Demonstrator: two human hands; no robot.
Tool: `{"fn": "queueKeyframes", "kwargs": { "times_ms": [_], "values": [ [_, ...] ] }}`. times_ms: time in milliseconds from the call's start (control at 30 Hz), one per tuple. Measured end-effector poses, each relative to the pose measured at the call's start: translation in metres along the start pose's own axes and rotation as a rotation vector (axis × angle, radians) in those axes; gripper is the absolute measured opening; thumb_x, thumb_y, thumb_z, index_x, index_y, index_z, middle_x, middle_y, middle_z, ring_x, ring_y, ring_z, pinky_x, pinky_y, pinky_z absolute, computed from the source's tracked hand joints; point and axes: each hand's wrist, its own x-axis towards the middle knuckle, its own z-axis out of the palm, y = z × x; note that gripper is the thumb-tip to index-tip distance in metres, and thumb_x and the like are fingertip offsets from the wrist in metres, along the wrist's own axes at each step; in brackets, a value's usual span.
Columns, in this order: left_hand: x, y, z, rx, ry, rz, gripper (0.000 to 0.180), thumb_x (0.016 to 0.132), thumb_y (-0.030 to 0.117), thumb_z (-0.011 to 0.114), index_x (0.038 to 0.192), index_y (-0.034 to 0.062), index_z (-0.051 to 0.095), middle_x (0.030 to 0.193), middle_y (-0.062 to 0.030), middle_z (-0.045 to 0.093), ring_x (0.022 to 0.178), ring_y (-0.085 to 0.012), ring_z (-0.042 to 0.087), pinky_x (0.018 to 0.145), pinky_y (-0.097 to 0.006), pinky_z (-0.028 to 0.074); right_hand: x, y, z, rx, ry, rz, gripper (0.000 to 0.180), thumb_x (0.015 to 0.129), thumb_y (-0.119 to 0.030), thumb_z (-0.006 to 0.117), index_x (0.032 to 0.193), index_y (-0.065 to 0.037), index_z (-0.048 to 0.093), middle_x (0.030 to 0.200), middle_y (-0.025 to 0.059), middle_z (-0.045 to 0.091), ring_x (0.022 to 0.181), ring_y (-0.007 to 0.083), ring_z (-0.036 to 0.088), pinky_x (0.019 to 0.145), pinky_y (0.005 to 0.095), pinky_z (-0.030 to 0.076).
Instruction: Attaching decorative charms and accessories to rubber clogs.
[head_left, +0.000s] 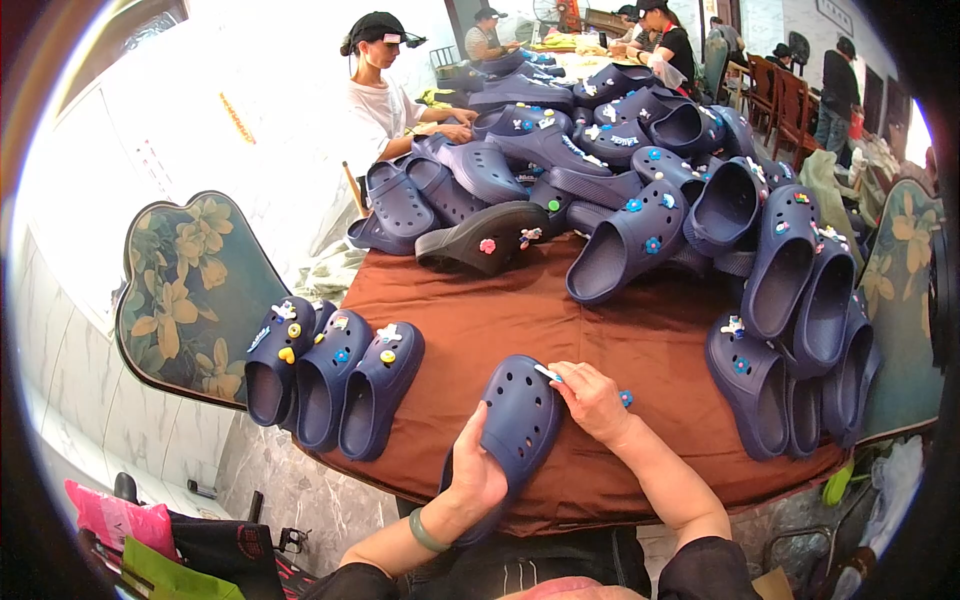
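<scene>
A plain navy clog (522, 412) with round holes is tilted over the table's near edge. My left hand (478, 468) is wrapped round its side, the thumb lying along the upper. Between the fingers of my right hand (592, 400) is a small white and blue charm (547, 373), held against the holes near the clog's toe. Whether it sits in a hole I cannot tell. Just beyond the right hand's knuckles shows a blue flower charm (626, 398); what bears it is hidden.
A brown cloth (470, 315) covers the table. Decorated clogs (380, 385) stand in a row at left; more (750, 385) are stacked at right. A large clog pile (560, 150) fills the far side, where a person (380, 110) works. Floral chair backs (195, 290) flank the table.
</scene>
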Motion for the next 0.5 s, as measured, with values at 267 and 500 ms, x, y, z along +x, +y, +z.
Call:
{"fn": "queueKeyframes", "kwargs": {
  "times_ms": [267,500],
  "values": [
    [-0.0002,0.0001,-0.0002,-0.002,-0.016,0.002,0.051,0.097,0.040,0.044,0.133,0.0043,0.046,0.129,-0.0145,0.054,0.117,-0.0265,0.054,0.101,-0.043,0.042,0.0088,-0.0082,-0.0084,-0.018,0.028,0.007,0.027,0.077,-0.004,0.070,0.103,-0.004,0.064,0.095,0.0092,0.063,0.085,0.0275,0.060,0.072,0.0362,0.051],
    [0.0001,-0.0004,-0.0003,-0.008,-0.014,0.006,0.050,0.097,0.039,0.043,0.133,0.0039,0.045,0.129,-0.0147,0.054,0.117,-0.0266,0.053,0.101,-0.043,0.042,0.0047,-0.0027,-0.0037,-0.007,0.051,0.010,0.026,0.078,-0.005,0.070,0.103,-0.002,0.063,0.094,0.0116,0.063,0.085,0.0289,0.060,0.073,0.0370,0.051]
  ]
}}
